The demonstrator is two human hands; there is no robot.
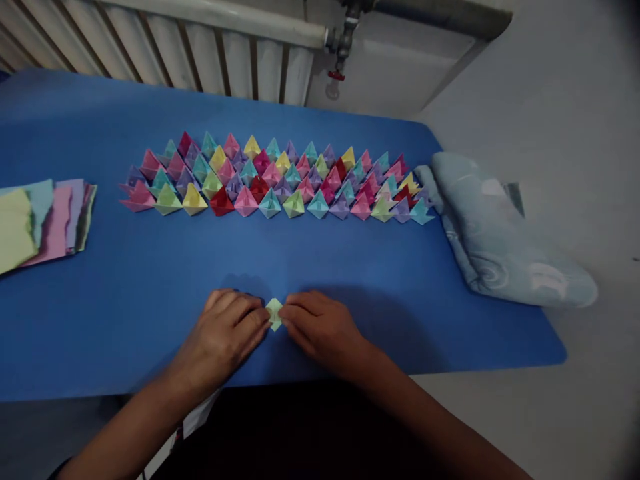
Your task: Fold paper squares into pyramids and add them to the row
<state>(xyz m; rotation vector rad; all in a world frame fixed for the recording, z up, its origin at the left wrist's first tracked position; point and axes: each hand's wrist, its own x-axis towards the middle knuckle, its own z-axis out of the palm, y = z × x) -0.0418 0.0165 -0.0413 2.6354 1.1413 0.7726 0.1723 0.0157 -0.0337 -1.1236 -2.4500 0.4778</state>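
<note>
A small folded piece of light green paper is held low over the blue table, near its front edge. My left hand pinches its left side, and the fingers of my right hand are closed on its right side. The paper has a diamond outline with a crease down the middle; its side corners are hidden under my fingertips. Beyond my hands, several rows of small folded paper boats in pink, blue, green, yellow, purple and red stand close together.
Stacks of coloured paper sheets lie at the left. A folded light blue cloth rests across the table's right edge. Behind the table are a white radiator and a pipe with a red valve handle.
</note>
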